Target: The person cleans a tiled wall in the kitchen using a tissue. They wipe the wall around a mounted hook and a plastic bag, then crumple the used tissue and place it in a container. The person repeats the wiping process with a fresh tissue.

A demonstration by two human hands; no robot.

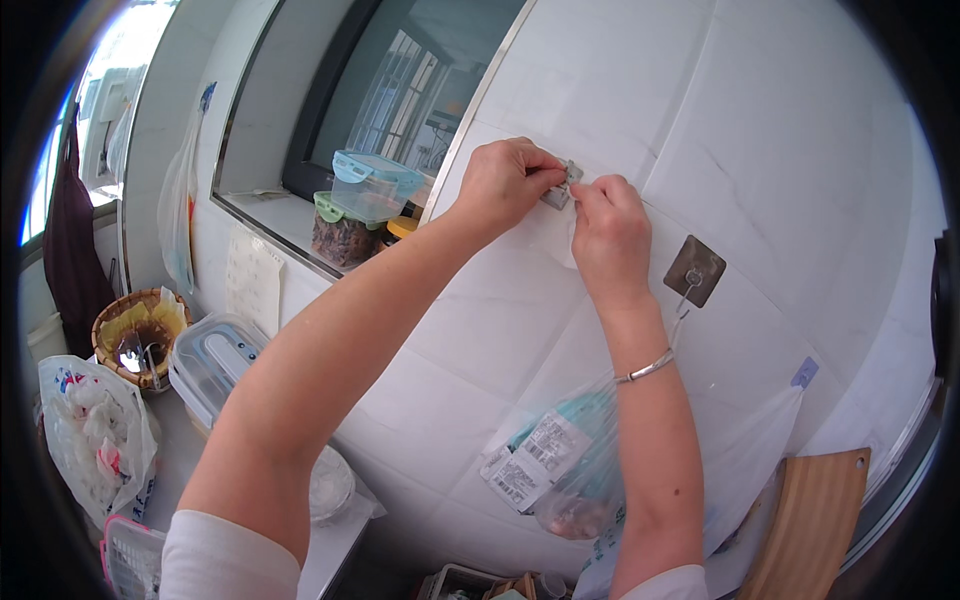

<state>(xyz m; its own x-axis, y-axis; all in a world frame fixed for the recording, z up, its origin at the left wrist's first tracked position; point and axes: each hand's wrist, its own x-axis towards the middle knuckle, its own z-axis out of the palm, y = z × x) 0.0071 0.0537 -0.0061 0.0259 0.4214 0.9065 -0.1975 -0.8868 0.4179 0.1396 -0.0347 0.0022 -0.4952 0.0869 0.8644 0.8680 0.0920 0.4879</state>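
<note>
Both my hands are raised to a white tiled wall, at a small grey wall fitting (556, 196) with an adhesive-looking clear backing. My left hand (506, 180) pinches at the fitting's upper edge with thumb and forefinger. My right hand (611, 225) has its fingertips together just to the right, beside the fitting; a thin whitish piece seems to lie between the two hands, too small to make out. A silver bangle (645, 369) circles my right wrist. Below and right of that hand, a square brown adhesive hook (695, 271) is fixed to the wall.
A filled plastic bag (577, 465) hangs below my right hand. Stacked food containers (367, 187) stand on the window ledge at left. Lower left are a wicker basket (142, 337), a lidded box (214, 360) and a bag (97, 435). A wooden board (810, 525) leans lower right.
</note>
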